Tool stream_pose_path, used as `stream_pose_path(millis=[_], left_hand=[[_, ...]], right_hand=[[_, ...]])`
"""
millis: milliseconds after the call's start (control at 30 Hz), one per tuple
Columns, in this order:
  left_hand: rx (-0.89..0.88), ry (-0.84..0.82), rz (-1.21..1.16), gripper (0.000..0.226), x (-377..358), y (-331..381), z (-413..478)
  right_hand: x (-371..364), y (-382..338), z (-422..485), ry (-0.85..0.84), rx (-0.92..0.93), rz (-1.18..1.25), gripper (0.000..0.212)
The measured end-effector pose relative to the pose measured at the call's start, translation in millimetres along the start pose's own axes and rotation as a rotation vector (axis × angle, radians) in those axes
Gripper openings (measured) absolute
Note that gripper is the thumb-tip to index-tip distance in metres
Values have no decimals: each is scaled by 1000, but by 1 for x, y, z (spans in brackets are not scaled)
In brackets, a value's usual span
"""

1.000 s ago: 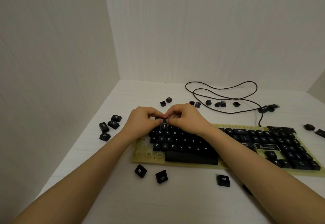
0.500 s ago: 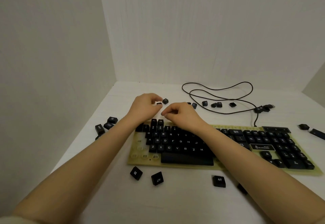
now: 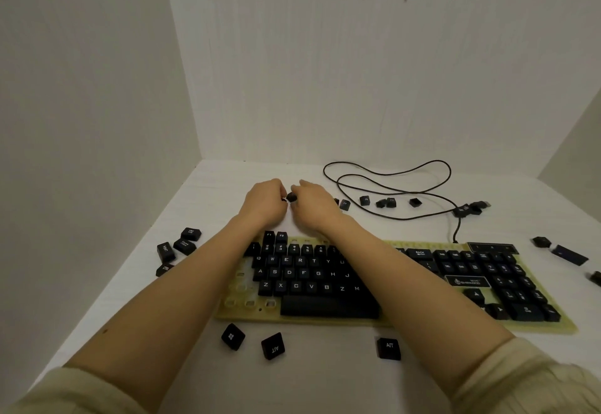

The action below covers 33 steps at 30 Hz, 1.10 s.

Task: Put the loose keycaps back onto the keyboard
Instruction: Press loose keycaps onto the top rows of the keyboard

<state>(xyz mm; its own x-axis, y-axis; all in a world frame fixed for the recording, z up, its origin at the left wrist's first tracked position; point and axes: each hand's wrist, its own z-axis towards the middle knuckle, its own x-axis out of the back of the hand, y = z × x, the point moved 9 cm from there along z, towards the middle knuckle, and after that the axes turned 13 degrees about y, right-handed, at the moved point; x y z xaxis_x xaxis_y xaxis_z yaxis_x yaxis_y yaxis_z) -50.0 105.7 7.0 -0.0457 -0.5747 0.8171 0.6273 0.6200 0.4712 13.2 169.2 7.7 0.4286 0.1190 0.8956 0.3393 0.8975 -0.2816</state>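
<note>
Right hand (image 3: 313, 206) pinches a keycap (image 3: 291, 198) at 12 o'clock of keyboard (image 3: 260, 314); left hand (image 3: 265, 205) curls against it, grip unclear. Letter keys (image 3: 304, 273), spacebar (image 3: 328, 306) seated; L-edge sockets (image 3: 240, 287), most of F-row bare. Loose caps (image 3: 272, 346) wait at 9, 6, 1, 3 o'clock, so approx. halfway.

Keyboard (image 3: 240, 298): yellowed base, black keys, flat on table (image 3: 325, 381). Empty sockets at left end and along top row. Small black keycap (image 3: 291, 198) pinched between left hand (image 3: 265, 204) and right hand (image 3: 313, 207), beyond far edge. Loose caps: left cluster (image 3: 184, 246); Windows cap (image 3: 233, 336) and two Alt caps (image 3: 273, 346) in front; far-side row (image 3: 386, 202); right-end few (image 3: 569, 254).
</note>
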Motion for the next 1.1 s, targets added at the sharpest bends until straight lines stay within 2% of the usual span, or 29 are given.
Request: stream_pose_path(millis=[100,267,367,500,600,767,933,1100], left_hand=[[8,7,-24,21,3,-1,0],[48,15,-159,26,12,-2,-4],[97,-4,-355,28,20,1,-12],[172,-46,-629,22,34,9,-32],[144,-85,-666,26,41,20,-49],[122,-88,-672,27,47,23,-68],[119,-31,-660,16,52,20,-74],[68,20,-590,26,57,24,-80]], right_hand=[[-8,4,2,-5,20,-33,23],[6,1,0,77,20,-15,24],[20,-1,-7,109,12,122,24],[40,13,-24,117,-153,453,21],[51,21,-41,87,-238,612,18],[52,20,-62,4,-275,746,18],[51,16,-68,16,-237,778,17],[49,13,-67,31,-190,766,18]])
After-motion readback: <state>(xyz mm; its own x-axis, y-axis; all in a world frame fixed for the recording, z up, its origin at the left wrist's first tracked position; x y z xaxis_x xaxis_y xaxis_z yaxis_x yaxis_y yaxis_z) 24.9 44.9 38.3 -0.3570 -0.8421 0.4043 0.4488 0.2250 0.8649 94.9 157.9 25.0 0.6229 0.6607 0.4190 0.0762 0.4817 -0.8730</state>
